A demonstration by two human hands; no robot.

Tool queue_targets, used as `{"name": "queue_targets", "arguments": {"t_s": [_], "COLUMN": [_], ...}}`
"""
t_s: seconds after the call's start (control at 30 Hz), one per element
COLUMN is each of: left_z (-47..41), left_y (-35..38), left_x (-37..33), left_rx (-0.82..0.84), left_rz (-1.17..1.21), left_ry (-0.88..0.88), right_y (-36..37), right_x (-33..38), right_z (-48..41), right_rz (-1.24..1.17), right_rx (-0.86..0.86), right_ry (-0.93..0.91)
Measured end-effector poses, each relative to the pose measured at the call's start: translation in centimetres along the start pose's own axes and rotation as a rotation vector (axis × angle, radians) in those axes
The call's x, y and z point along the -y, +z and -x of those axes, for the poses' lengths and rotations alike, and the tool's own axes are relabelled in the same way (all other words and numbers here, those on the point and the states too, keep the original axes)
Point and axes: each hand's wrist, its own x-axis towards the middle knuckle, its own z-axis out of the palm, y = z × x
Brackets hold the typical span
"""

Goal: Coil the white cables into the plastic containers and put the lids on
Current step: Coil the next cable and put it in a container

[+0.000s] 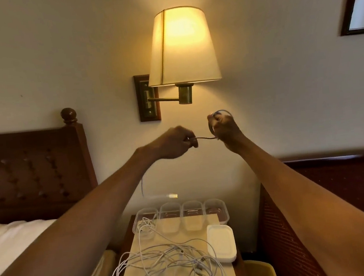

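Both hands are raised below the wall lamp (181, 45). Left hand (174, 142) pinches a white cable (205, 138) between thumb and curled fingers. Right hand (225, 131), at its 3 o'clock, is closed around small loops of the same cable, with a short taut stretch joining them. On the desk (187, 237) at 6 o'clock, four clear containers (192, 215) stand in a row, stacked lids (221, 243) at their 5 o'clock and tangled cables (167, 263) at their 6.
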Motion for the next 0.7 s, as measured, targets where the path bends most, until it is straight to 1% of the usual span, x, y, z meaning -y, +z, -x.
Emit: {"name": "queue_targets", "arguments": {"t_s": [0.07, 0.1, 0.23, 0.3, 0.4, 0.5, 0.6, 0.7], "left_z": [-0.2, -0.2, -0.3, -0.3, 0.2, 1.1, 2.2, 3.1], "left_y": [-1.7, -2.4, -4.2, -4.3, -3.8, -2.9, -1.6, 0.0], "left_x": [0.4, 0.8, 1.9, 3.1, 5.2, 6.7, 7.8, 8.3], "left_rx": [-0.044, -0.051, -0.053, -0.074, -0.142, -0.231, -0.321, -0.282], "left_rz": [-0.076, -0.099, -0.148, -0.122, -0.049, 0.047, 0.134, 0.157], "left_ry": [0.055, 0.067, 0.08, 0.065, 0.016, -0.031, -0.101, -0.183], "right_y": [0.7, 1.2, 3.2, 3.6, 3.7, 3.7, 3.5, 3.5], "right_x": [-1.3, -1.7, -2.0, -2.3, -2.7, -2.7, -2.2, -0.9], "right_z": [-0.1, 0.0, 1.5, 2.1, 2.6, 2.8, 2.8, 2.7], "right_rz": [0.045, 0.028, -0.208, -0.33, -0.52, -0.585, -0.727, -0.895], "right_rx": [0.113, 0.204, 0.629, 0.717, 0.722, 0.723, 0.702, 0.659], "right_ry": [0.055, 0.096, 0.324, 0.362, 0.374, 0.345, 0.381, 0.39]}}
